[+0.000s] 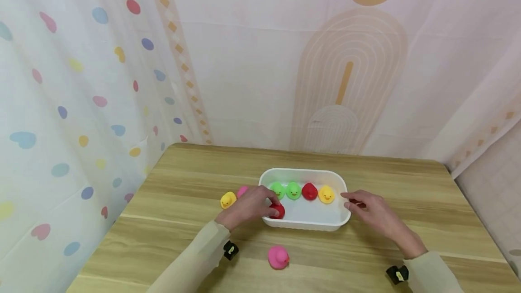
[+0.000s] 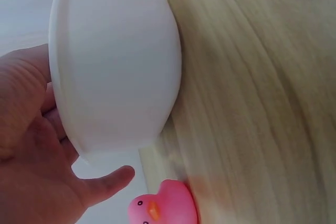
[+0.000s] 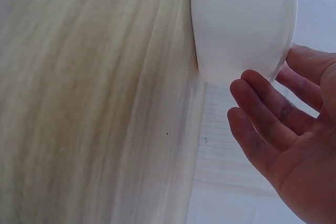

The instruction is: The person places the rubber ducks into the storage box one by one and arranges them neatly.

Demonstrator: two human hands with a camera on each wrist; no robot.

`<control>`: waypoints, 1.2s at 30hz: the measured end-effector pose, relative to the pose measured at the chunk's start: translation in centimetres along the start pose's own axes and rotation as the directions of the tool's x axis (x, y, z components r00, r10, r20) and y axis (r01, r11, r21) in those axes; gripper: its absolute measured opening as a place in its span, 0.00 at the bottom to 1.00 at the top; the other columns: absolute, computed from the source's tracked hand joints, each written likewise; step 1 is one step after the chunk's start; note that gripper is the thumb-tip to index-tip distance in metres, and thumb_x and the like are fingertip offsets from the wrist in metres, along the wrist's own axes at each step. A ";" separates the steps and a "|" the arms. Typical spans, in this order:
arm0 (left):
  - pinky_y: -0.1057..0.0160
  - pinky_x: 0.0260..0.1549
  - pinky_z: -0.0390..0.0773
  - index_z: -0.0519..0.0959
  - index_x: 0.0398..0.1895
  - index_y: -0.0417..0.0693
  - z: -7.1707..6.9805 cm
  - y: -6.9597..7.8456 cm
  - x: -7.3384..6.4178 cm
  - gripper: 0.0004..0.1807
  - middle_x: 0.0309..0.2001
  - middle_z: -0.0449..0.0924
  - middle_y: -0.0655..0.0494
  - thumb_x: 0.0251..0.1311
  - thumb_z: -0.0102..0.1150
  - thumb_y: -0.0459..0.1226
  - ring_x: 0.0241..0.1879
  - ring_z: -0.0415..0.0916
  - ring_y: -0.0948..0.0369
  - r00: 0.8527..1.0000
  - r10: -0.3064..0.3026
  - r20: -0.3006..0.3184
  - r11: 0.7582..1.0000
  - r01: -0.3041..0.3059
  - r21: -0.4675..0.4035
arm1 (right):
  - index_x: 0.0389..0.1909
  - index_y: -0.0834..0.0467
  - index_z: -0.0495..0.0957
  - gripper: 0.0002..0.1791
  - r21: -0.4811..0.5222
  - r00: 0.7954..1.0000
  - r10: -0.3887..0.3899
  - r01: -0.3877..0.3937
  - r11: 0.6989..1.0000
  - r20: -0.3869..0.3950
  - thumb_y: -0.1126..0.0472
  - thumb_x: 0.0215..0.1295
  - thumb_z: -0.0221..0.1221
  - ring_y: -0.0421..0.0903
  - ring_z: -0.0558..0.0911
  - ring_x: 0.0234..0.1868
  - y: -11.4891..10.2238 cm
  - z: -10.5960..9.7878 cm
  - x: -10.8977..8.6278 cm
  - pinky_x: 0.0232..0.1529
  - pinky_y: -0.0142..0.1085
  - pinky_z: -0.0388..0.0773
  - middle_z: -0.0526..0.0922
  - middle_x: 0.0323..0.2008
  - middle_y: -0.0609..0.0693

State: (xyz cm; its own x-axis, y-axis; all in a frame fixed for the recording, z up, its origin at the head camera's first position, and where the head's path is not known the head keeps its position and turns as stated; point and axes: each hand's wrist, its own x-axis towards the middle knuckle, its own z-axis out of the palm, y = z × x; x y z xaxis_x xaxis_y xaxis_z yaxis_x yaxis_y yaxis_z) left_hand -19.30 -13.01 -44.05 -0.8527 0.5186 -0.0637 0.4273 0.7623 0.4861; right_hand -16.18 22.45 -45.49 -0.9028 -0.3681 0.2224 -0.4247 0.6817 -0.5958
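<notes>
A white plastic tub [image 1: 301, 225] stands on the table. Along its back wall sit two green rubber ducks [image 1: 293, 190], a red one [image 1: 310, 191] and a yellow one [image 1: 326, 194]. My left hand [image 1: 252, 202] reaches over the left rim, thumb and fingers around another red rubber duck [image 1: 278, 211] at the tub's front left corner. In the left wrist view the tub wall [image 2: 115, 66] hides that duck. With relaxed fingers, my right hand [image 1: 372, 211] is at the right rim, fingertips right at the edge in the right wrist view.
Left of the tub lie a yellow duck [image 1: 228, 200] and a pink duck [image 1: 242, 191], partly behind my left hand. Another pink duck [image 1: 278, 257] rests on the wooden table [image 1: 333, 266] in front of the tub. Patterned curtains [image 1: 244, 80] hang behind and to the left.
</notes>
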 end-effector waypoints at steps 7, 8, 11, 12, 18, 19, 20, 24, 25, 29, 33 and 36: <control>0.53 0.54 0.79 0.88 0.48 0.48 -0.1 0.0 -0.8 0.11 0.46 0.87 0.60 0.66 0.70 0.41 0.49 0.80 0.56 0.997 0.011 -0.076 0.997 -0.017 -0.069 | 0.57 0.63 0.85 0.16 -0.001 1.000 0.010 -0.010 1.000 0.001 0.61 0.73 0.64 0.46 0.84 0.43 -0.1 0.2 -0.1 0.44 0.37 0.85 0.87 0.48 0.54; 0.50 0.57 0.77 0.87 0.49 0.47 -0.1 0.0 -1.0 0.11 0.48 0.87 0.58 0.67 0.69 0.40 0.52 0.80 0.54 0.993 0.025 -0.111 0.997 -0.033 -0.070 | 0.56 0.63 0.85 0.16 -0.001 1.000 0.008 -0.008 1.000 -0.002 0.61 0.73 0.64 0.45 0.84 0.43 -0.1 0.2 -0.1 0.43 0.37 0.85 0.87 0.47 0.54; 0.45 0.62 0.74 0.87 0.50 0.47 -0.2 0.2 -1.8 0.11 0.50 0.87 0.57 0.69 0.67 0.39 0.57 0.79 0.52 0.975 0.066 -0.212 0.995 -0.079 -0.053 | 0.56 0.64 0.85 0.16 -0.001 1.000 -0.007 0.006 1.000 -0.011 0.62 0.73 0.64 0.45 0.84 0.42 -0.1 0.1 -0.1 0.42 0.36 0.85 0.87 0.47 0.54; 0.44 0.62 0.74 0.87 0.50 0.47 -0.2 0.3 -2.0 0.11 0.49 0.88 0.57 0.69 0.66 0.39 0.56 0.79 0.52 0.967 0.087 -0.240 0.994 -0.100 -0.044 | 0.56 0.64 0.85 0.16 -0.002 1.000 -0.014 0.014 1.000 -0.013 0.62 0.73 0.64 0.45 0.84 0.42 -0.1 0.1 -0.1 0.42 0.36 0.85 0.87 0.47 0.55; 0.47 0.61 0.75 0.87 0.50 0.44 0.0 1.0 -3.8 0.11 0.48 0.88 0.56 0.69 0.66 0.38 0.55 0.81 0.56 0.932 0.162 -0.325 0.977 -0.198 -0.080 | 0.56 0.63 0.85 0.15 -0.028 1.000 -0.017 0.016 0.999 -0.022 0.62 0.72 0.64 0.44 0.84 0.41 0.0 0.0 -0.2 0.41 0.36 0.85 0.87 0.46 0.54; 0.47 0.61 0.75 0.87 0.50 0.44 0.1 1.2 -4.1 0.11 0.48 0.88 0.55 0.70 0.66 0.38 0.56 0.80 0.56 0.931 0.161 -0.329 0.974 -0.203 -0.098 | 0.56 0.63 0.85 0.15 -0.033 1.000 -0.016 0.015 0.999 -0.025 0.62 0.72 0.64 0.44 0.84 0.41 0.0 0.0 -0.2 0.41 0.36 0.85 0.87 0.46 0.53; 0.47 0.61 0.75 0.87 0.50 0.44 0.2 1.3 -4.3 0.11 0.48 0.88 0.55 0.70 0.65 0.38 0.56 0.80 0.56 0.931 0.156 -0.329 0.972 -0.204 -0.116 | 0.56 0.63 0.85 0.15 -0.038 0.999 -0.019 0.018 0.999 -0.028 0.62 0.72 0.65 0.44 0.84 0.41 0.1 0.0 -0.2 0.41 0.36 0.85 0.88 0.46 0.53; 0.49 0.60 0.77 0.87 0.50 0.45 0.5 1.7 -5.3 0.10 0.48 0.88 0.56 0.71 0.64 0.39 0.56 0.80 0.58 0.927 0.163 -0.338 0.966 -0.220 -0.137 | 0.55 0.64 0.86 0.15 -0.043 0.999 -0.027 0.025 0.999 -0.042 0.63 0.71 0.65 0.44 0.83 0.41 0.1 0.1 -0.2 0.41 0.35 0.85 0.88 0.45 0.52; 0.50 0.59 0.78 0.87 0.50 0.46 0.6 1.8 -5.5 0.10 0.48 0.88 0.57 0.71 0.65 0.38 0.56 0.80 0.59 0.923 0.171 -0.344 0.965 -0.227 -0.130 | 0.55 0.64 0.86 0.15 -0.042 0.999 -0.027 0.025 0.999 -0.045 0.63 0.71 0.66 0.44 0.83 0.40 0.1 0.1 -0.2 0.41 0.35 0.85 0.88 0.45 0.52; 0.54 0.56 0.79 0.87 0.48 0.46 1.0 2.0 -6.1 0.08 0.46 0.89 0.59 0.70 0.66 0.37 0.53 0.82 0.61 0.905 0.209 -0.370 0.954 -0.271 -0.126 | 0.54 0.64 0.86 0.15 -0.035 0.999 -0.028 0.027 0.999 -0.045 0.63 0.70 0.66 0.43 0.83 0.40 0.0 0.2 -0.2 0.40 0.34 0.84 0.88 0.45 0.53; 0.56 0.56 0.80 0.87 0.49 0.47 1.2 2.3 -6.7 0.09 0.47 0.88 0.60 0.69 0.66 0.37 0.53 0.82 0.62 0.910 0.202 -0.362 0.949 -0.273 -0.155 | 0.54 0.64 0.86 0.15 -0.024 0.999 -0.028 0.027 0.999 -0.044 0.63 0.71 0.66 0.43 0.83 0.40 -0.3 0.1 -0.1 0.39 0.34 0.84 0.88 0.45 0.53; 0.56 0.57 0.81 0.87 0.51 0.46 1.5 2.5 -7.2 0.10 0.49 0.88 0.60 0.69 0.67 0.38 0.53 0.82 0.62 0.915 0.195 -0.353 0.951 -0.265 -0.162 | 0.54 0.63 0.86 0.14 -0.023 0.998 -0.031 0.030 0.999 -0.046 0.63 0.70 0.66 0.43 0.83 0.40 -0.4 0.1 -0.2 0.39 0.34 0.84 0.88 0.45 0.53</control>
State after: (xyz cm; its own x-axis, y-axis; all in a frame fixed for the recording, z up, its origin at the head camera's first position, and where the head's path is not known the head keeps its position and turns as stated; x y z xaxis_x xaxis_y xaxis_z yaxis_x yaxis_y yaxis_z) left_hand -11.63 -14.23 -43.65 -0.8033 0.4862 0.3441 0.5832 0.5248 0.6200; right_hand -15.85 22.16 -45.33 -0.8913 -0.3598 0.2761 -0.4532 0.6847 -0.5708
